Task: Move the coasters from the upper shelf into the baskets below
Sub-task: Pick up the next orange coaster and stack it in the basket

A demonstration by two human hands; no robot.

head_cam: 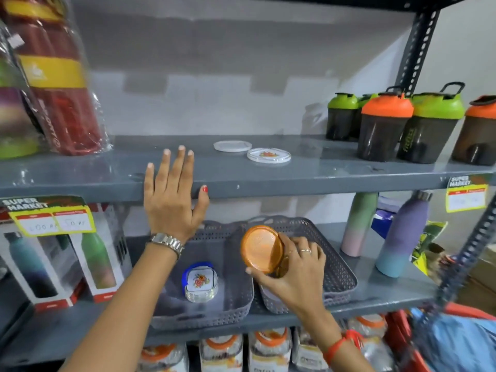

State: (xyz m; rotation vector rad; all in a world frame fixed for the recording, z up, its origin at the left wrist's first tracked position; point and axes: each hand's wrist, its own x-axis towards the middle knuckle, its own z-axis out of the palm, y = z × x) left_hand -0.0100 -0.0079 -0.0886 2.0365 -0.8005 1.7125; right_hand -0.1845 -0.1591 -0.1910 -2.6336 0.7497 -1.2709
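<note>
Two round coasters lie on the upper shelf [308,178]: a plain white coaster [232,146] and, just right of it, a clear coaster with a flower print [269,155]. My left hand [173,196] rests flat on that shelf's front edge, fingers spread, holding nothing. Below, my right hand [294,267] grips an orange round coaster stack [262,249], tilted, over the right grey basket [341,267]. The left grey basket [214,316] holds a square floral coaster set in a blue holder [200,281].
Shaker bottles with green and orange lids [386,127] stand at the upper shelf's right. Wrapped red bottles [61,84] stand at its left. Boxed bottles [53,261] and pastel bottles [400,234] flank the baskets. Jars [268,350] fill the shelf beneath. A perforated post [467,251] runs down the right.
</note>
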